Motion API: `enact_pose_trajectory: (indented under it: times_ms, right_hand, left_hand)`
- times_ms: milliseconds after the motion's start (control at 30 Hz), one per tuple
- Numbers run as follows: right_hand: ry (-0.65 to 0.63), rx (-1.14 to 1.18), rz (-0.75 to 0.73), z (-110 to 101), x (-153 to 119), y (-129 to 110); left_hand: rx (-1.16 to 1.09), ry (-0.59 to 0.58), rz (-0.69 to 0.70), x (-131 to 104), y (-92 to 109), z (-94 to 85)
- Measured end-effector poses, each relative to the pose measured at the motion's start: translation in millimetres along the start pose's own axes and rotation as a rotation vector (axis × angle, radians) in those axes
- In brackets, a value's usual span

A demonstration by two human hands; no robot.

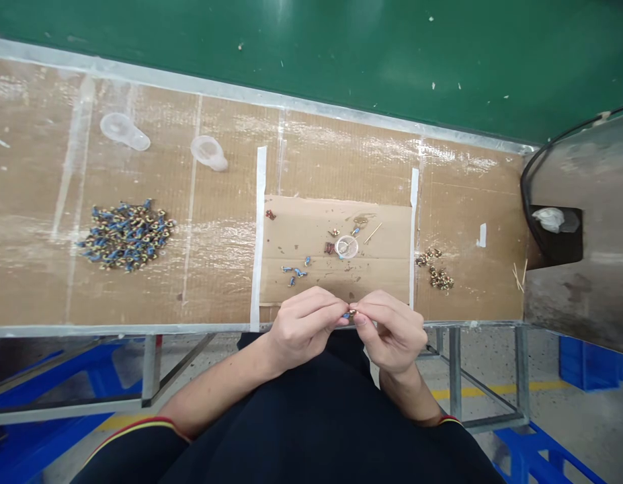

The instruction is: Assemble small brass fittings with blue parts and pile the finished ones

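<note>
Between my two hands, near the table's front edge, is a tiny blue and gold piece (pixel 349 314). My left hand (pixel 308 323) pinches its blue side, while the fingertips of my right hand (pixel 392 329) close on the gold-brown side. My fingers cover most of it, so its exact kind does not show. Ahead of them, several similar blue pieces (pixel 294 272) lie loose on a cardboard sheet (pixel 382 282). A small clear cup (pixel 346 247) stands there beside a dark red piece (pixel 330 248) and a thin stick (pixel 372 233).
A large pile of blue and gold pieces (pixel 127 235) lies on the left. Small brown-gold pieces (pixel 441 278) are heaped on the right. Two translucent plastic containers (pixel 209 152) rest at the back left. A metal housing (pixel 583 269) with a black cable bounds the right end.
</note>
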State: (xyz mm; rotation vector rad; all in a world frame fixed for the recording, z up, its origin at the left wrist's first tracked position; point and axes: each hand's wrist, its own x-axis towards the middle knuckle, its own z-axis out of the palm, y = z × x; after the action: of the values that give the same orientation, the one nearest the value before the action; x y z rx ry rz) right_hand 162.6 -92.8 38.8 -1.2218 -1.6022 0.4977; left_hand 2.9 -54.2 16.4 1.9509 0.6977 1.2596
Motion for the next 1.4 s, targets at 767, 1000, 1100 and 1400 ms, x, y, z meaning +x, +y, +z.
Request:
enact_pose_trajectory:
  times_ms: [767,1000,1100,1400]
  right_hand:
    - [0.083,-0.349,0.203,-19,20,55]
    - [-0.177,-0.344,0.252,-10,54,73]
    - [-0.174,-0.318,0.227,-6,56,71]
    - [-0.171,-0.372,0.183,-1,60,66]
  left_hand:
    - [0.805,0.171,-0.279,-23,-53,-133.0]
    - [0.674,-0.066,-0.11,-10,-44,-87.9]
    - [0.591,-0.292,-0.107,-1,-47,-66.9]
    - [0.522,-0.252,-0.155,0,-54,-74.2]
